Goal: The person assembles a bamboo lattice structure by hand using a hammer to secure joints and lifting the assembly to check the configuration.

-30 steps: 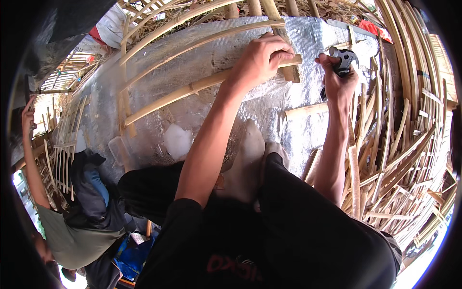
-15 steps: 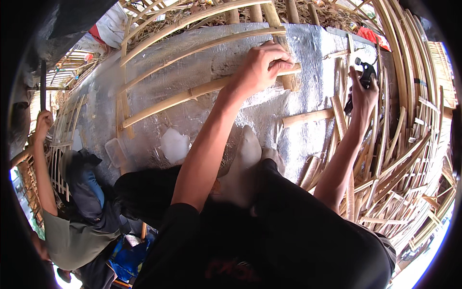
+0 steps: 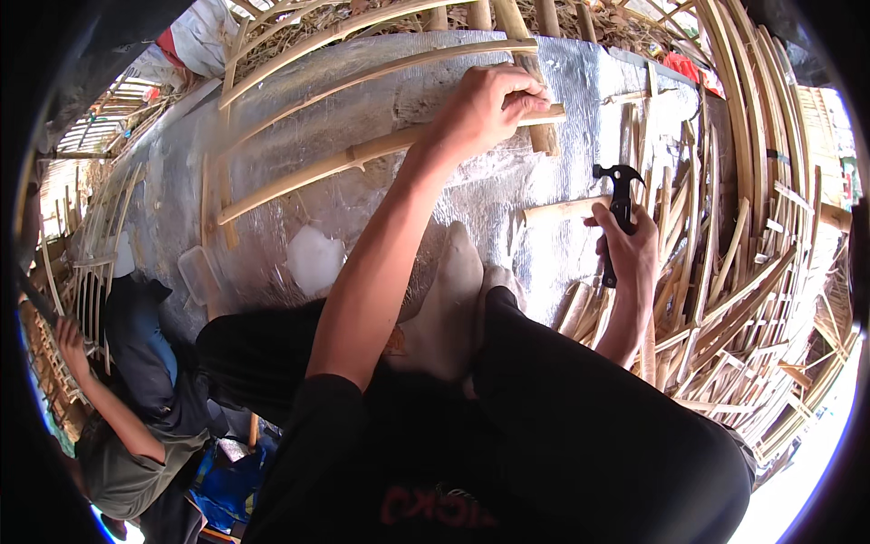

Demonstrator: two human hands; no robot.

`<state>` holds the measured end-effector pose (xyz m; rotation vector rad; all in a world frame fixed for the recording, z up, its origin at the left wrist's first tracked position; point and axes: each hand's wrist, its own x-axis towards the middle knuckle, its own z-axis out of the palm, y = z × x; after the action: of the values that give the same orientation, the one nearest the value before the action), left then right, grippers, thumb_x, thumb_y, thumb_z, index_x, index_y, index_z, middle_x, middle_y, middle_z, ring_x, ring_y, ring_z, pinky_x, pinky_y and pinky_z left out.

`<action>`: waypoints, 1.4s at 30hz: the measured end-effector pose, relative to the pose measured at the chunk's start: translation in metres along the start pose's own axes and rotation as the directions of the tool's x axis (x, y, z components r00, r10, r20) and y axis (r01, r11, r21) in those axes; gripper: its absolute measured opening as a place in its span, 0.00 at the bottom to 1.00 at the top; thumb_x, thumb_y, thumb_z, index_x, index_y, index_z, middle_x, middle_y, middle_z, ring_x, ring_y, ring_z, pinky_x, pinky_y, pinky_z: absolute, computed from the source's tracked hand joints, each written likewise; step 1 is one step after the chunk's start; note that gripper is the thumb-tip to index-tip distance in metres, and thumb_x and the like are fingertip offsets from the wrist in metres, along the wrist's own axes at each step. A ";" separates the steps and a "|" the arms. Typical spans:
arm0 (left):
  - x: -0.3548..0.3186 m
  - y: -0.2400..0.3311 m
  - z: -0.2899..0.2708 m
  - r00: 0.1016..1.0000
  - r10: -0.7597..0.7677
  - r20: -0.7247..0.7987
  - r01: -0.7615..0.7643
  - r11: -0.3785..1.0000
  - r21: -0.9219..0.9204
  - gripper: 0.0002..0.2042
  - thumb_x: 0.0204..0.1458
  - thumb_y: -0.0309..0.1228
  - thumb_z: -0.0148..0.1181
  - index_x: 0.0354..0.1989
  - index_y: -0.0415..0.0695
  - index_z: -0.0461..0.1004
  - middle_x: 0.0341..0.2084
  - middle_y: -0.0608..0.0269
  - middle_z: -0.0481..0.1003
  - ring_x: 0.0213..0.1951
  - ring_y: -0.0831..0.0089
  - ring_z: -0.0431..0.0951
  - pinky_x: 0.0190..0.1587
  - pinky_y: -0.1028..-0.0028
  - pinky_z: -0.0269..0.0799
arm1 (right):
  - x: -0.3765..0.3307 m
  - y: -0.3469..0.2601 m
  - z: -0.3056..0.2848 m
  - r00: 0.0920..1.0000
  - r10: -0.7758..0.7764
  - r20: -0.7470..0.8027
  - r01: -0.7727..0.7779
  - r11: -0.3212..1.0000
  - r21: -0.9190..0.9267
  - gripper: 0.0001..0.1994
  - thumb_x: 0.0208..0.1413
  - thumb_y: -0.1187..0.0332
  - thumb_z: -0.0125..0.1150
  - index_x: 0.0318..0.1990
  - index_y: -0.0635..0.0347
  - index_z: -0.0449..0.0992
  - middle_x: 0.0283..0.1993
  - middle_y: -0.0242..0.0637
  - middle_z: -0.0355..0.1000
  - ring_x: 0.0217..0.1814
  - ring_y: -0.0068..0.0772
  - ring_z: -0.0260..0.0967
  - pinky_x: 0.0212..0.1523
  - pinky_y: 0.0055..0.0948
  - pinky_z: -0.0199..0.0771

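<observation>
My right hand [image 3: 632, 249] is wrapped round the handle of a black claw hammer [image 3: 622, 201], its head pointing away from me. Thumb and fingertips of my left hand [image 3: 494, 107] are pinched together over the right end of a bamboo slat [image 3: 313, 183]; whatever sits between them is too small to make out. Under that end lies a short bamboo crosspiece [image 3: 544, 139], part of a ladder-like frame of slats. A loose bamboo piece [image 3: 566, 210] rests beside the hammer, on the silvery foil sheet [image 3: 507, 186].
Split bamboo strips [image 3: 725, 317] are heaped at the right. A clear plastic container [image 3: 197, 275] and a white piece [image 3: 314, 260] lie left of my feet [image 3: 458, 281]. At far left another person's hand [image 3: 71, 340] holds a dark bar-like tool [image 3: 38, 297].
My right hand has swung left and nearer with the hammer, away from the strips. My left hand stays at the slat's end. The other person's arm has come down.
</observation>
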<state>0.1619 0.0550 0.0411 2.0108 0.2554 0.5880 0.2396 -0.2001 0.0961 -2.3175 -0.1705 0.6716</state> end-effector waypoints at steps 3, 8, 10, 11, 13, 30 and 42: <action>0.003 -0.002 0.001 1.000 -0.025 0.011 0.025 1.000 0.009 0.06 0.53 0.27 0.66 0.38 0.41 0.82 0.36 0.59 0.83 0.39 0.66 0.83 0.46 0.69 0.78 | -0.002 0.012 -0.019 0.998 0.047 -0.047 -0.055 0.983 -0.177 0.14 0.56 0.59 0.64 0.41 0.62 0.78 0.29 0.34 0.81 0.22 0.19 0.75 0.22 0.23 0.71; 0.000 -0.006 -0.001 0.999 -0.024 0.026 0.025 0.999 -0.024 0.05 0.54 0.26 0.65 0.38 0.40 0.82 0.36 0.59 0.83 0.39 0.68 0.83 0.43 0.70 0.79 | 0.001 0.036 -0.046 0.977 0.182 -0.112 -0.196 0.971 -0.135 0.18 0.58 0.59 0.65 0.48 0.64 0.74 0.30 0.41 0.79 0.25 0.29 0.79 0.26 0.26 0.80; 0.000 -0.006 0.000 0.999 0.005 0.036 -0.004 1.000 -0.027 0.05 0.54 0.24 0.65 0.38 0.40 0.82 0.35 0.59 0.83 0.38 0.68 0.83 0.42 0.70 0.79 | 0.000 0.036 -0.058 0.967 0.215 -0.135 -0.232 0.965 -0.123 0.17 0.58 0.63 0.65 0.49 0.65 0.74 0.26 0.39 0.78 0.22 0.26 0.77 0.23 0.24 0.80; 0.000 -0.007 0.000 0.999 0.002 0.037 -0.001 1.000 -0.029 0.05 0.54 0.24 0.65 0.38 0.40 0.82 0.35 0.59 0.83 0.38 0.68 0.83 0.42 0.70 0.79 | -0.001 0.035 -0.061 0.971 0.193 -0.140 -0.209 0.972 -0.108 0.16 0.58 0.63 0.65 0.47 0.64 0.74 0.25 0.37 0.77 0.21 0.25 0.76 0.23 0.24 0.80; 0.002 -0.006 0.001 0.999 0.035 0.016 -0.035 0.999 0.011 0.05 0.53 0.23 0.64 0.37 0.39 0.82 0.35 0.59 0.82 0.37 0.67 0.83 0.42 0.70 0.80 | 0.000 0.037 -0.063 0.974 0.166 -0.156 -0.187 0.974 -0.127 0.15 0.59 0.62 0.65 0.45 0.64 0.75 0.24 0.35 0.76 0.21 0.23 0.75 0.22 0.23 0.79; -0.001 -0.001 0.005 0.975 0.215 -0.061 -0.212 0.976 0.046 0.05 0.51 0.22 0.65 0.36 0.36 0.80 0.33 0.56 0.81 0.36 0.62 0.82 0.41 0.67 0.77 | -0.001 -0.053 0.019 0.924 -0.305 0.229 0.283 0.951 0.124 0.16 0.67 0.57 0.56 0.41 0.64 0.70 0.22 0.34 0.67 0.21 0.23 0.63 0.22 0.29 0.65; 0.001 -0.003 0.005 0.977 0.203 -0.066 -0.201 0.979 0.037 0.07 0.52 0.27 0.66 0.36 0.36 0.80 0.32 0.53 0.80 0.36 0.60 0.81 0.41 0.67 0.76 | -0.016 -0.074 0.037 0.908 -0.414 0.063 0.418 0.904 -0.088 0.11 0.67 0.65 0.54 0.46 0.66 0.69 0.28 0.53 0.74 0.20 0.38 0.70 0.24 0.36 0.66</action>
<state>0.1656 0.0537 0.0367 2.0621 0.1016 0.7871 0.2114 -0.1284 0.1295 -2.2545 -0.7129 0.5008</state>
